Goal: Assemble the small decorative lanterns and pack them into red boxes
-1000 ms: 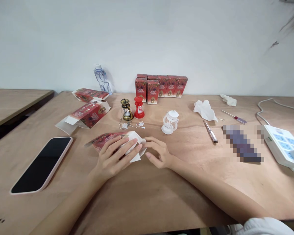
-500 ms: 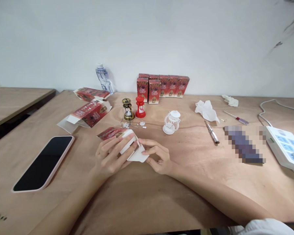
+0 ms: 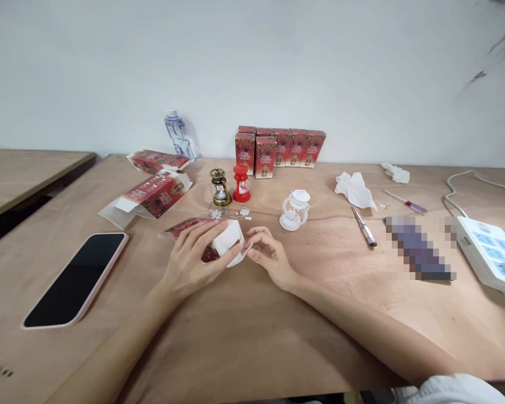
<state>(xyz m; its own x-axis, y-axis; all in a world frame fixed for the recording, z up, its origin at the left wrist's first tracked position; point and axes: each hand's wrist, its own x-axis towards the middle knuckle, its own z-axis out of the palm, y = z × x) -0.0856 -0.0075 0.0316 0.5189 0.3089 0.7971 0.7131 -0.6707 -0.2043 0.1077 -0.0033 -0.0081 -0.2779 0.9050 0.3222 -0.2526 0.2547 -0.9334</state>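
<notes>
My left hand (image 3: 196, 258) is wrapped over a red printed cardboard box (image 3: 226, 239) lying on its side, its white flap end turned to the right. With thumb and fingers, my right hand (image 3: 271, 257) pinches a white flap at that end. Just beyond the box, small white pieces on thin wire (image 3: 229, 213) lie on the table. Behind them stand a bronze-coloured mini lantern (image 3: 221, 189) and a red mini lantern (image 3: 241, 185), side by side. A white mini lantern (image 3: 294, 211) stands to the right, apart from my right hand.
Opened red boxes (image 3: 162, 196) lie at the left near a water bottle (image 3: 178, 134); a phone (image 3: 78, 280) is in front. Several closed boxes (image 3: 265, 158) stand by the wall. At right are crumpled paper (image 3: 356, 189), screwdrivers (image 3: 364, 227), a blurred dark object (image 3: 418, 249) and a power strip (image 3: 488, 249).
The box has turned, so its white end now faces more toward me, and the wide flap is folded closer to it. My left hand has spread further over the box.
</notes>
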